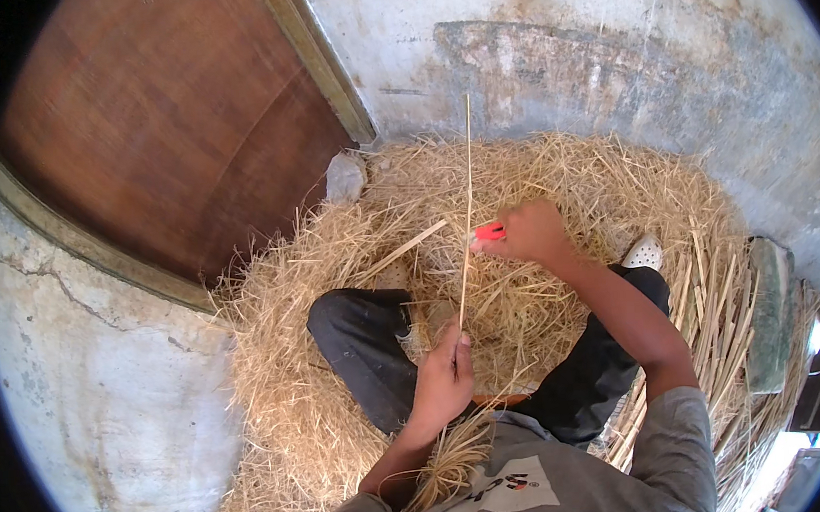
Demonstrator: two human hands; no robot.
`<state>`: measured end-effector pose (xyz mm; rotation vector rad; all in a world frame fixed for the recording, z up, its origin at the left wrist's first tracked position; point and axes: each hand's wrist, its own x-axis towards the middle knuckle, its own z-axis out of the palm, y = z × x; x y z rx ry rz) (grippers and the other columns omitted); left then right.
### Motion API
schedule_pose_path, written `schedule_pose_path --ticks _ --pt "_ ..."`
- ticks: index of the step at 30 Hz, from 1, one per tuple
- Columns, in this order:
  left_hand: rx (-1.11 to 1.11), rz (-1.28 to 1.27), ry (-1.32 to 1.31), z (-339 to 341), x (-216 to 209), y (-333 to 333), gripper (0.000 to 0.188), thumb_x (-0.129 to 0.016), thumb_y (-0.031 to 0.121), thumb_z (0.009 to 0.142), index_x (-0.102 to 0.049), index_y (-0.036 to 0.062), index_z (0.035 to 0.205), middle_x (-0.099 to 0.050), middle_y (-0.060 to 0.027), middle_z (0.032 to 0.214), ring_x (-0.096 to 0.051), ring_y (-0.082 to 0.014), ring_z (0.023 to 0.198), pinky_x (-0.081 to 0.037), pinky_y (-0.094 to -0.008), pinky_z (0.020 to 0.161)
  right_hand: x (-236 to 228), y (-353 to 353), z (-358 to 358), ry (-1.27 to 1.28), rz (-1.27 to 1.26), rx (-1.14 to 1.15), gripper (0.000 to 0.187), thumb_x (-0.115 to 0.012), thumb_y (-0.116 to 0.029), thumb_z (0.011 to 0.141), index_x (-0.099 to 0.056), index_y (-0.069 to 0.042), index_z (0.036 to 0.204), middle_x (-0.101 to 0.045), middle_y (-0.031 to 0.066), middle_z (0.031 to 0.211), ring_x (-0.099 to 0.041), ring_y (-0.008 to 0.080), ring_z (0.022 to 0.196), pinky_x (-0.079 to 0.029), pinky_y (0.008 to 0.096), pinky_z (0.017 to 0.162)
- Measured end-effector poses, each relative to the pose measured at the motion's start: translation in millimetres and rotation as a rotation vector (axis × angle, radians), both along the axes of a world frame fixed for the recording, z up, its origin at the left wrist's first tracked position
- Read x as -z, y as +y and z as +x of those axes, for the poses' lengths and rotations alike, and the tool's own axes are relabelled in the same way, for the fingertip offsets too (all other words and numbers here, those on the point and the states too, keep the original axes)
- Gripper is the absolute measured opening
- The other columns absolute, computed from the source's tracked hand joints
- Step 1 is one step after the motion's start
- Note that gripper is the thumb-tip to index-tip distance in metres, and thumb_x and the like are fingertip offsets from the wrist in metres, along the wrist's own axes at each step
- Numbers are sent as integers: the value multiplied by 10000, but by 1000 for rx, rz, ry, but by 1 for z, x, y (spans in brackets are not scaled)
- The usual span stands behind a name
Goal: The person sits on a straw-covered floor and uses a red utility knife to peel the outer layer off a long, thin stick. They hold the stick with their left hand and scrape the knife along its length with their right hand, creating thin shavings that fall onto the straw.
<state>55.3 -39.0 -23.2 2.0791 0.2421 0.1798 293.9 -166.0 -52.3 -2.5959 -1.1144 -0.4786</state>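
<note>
My left hand [444, 372] is closed around the lower end of a long, thin, straw-coloured cane strip [468, 181], which stands up away from me toward the wall. Farther out, my right hand [530, 231] grips a small tool with a bright red handle [491, 231]. Its tip meets or nearly meets the strip partway along; the working end is too small to make out. A wider pale strip [414, 247] lies on the shavings left of the cane strip. Near my left forearm, a bundle of thin curled fibres [453, 467] rests against my shirt.
A thick heap of dry shavings [296, 397] surrounds my bent legs [364, 345]. Long cane sticks [717, 301] lie at the right beside a greenish stone block [766, 317]. A brown door panel [172, 120], a grey stone [346, 177] and a stained wall [586, 53] stand beyond.
</note>
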Motion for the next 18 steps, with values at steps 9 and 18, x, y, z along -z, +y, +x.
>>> schedule_pose_path --ticks 9,18 --pt "45 44 54 -10 -7 -7 362 -471 107 962 -481 33 1316 -549 -250 709 -591 -376 585 -451 -392 544 3 -16 58 -99 -98 -19 839 -436 -894 684 -625 -79 634 -507 57 451 -548 226 425 -419 382 436" --pt "113 -19 48 -27 -6 10 335 -483 88 956 -516 48 1287 -521 -179 651 -545 -206 550 -430 -349 541 50 -56 159 445 215 748 792 -433 -783 807 -703 -41 860 -698 143 785 -674 288 691 -515 468 669"
